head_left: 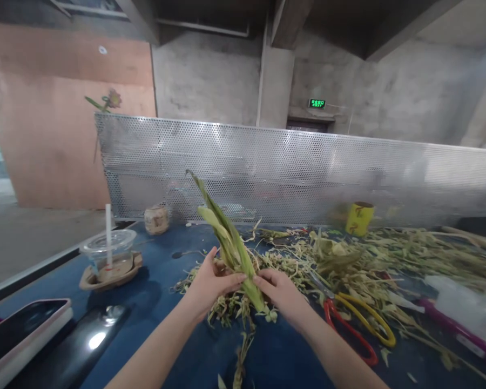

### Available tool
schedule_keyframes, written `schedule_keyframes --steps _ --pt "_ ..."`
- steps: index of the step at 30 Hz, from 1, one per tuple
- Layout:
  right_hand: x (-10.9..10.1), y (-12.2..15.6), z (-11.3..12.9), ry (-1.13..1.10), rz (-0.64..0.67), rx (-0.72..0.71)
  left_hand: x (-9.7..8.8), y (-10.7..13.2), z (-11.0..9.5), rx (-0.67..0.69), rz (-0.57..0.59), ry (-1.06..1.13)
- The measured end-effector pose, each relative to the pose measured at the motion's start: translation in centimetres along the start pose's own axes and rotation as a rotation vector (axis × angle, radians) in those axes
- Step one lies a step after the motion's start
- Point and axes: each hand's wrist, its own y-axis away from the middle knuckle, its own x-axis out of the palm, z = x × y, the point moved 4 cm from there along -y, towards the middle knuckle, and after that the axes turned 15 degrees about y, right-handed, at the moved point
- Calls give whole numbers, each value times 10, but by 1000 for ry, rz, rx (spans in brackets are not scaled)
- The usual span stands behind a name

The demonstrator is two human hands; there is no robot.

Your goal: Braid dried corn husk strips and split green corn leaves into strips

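Observation:
A bundle of long green leaves, like a corn husk (243, 259), leans up and to the left between my two hands. My left hand (213, 281) is closed around its left side, thumb laid across the front. From the right, my right hand (281, 292) pinches the lower part between thumb and fingers. Both thumbs nearly meet on the leaves. Beneath and behind lies a tangle of dried stems and small leaves (295, 265), with one strand trailing toward me. Scissors (330, 307) with red and yellow handles rest to the right of my right hand.
On the blue table (154, 324) stand a clear cup with a straw (108, 248), a phone (24, 324), a beige roll (156, 220) and a yellow roll (359, 219). More dried stalks (421, 248) lie right, near a purple object (457, 327). A perforated metal panel (227, 162) borders the back.

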Motion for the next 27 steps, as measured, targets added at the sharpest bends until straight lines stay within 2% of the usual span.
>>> schedule_keyframes --steps 4,9,13,16,19,24,27 --pt "0 3 -4 -413 -34 74 7 2 -1 -50 112 -43" --pt "5 6 -3 -550 -9 81 6 1 -4 -18 92 -76" --pt "7 3 -10 -487 21 72 1 1 -1 11 42 -113" --pt "4 3 -11 -272 -40 -21 2 1 5 29 70 -161" --pt "0 4 -8 -91 -103 -76 5 2 10 -10 91 -134" --pt "-7 -1 -14 -104 -154 -71 7 1 5 -28 105 -38" --pt "-11 -2 -19 -72 -231 -72 5 0 5 -38 98 -58"
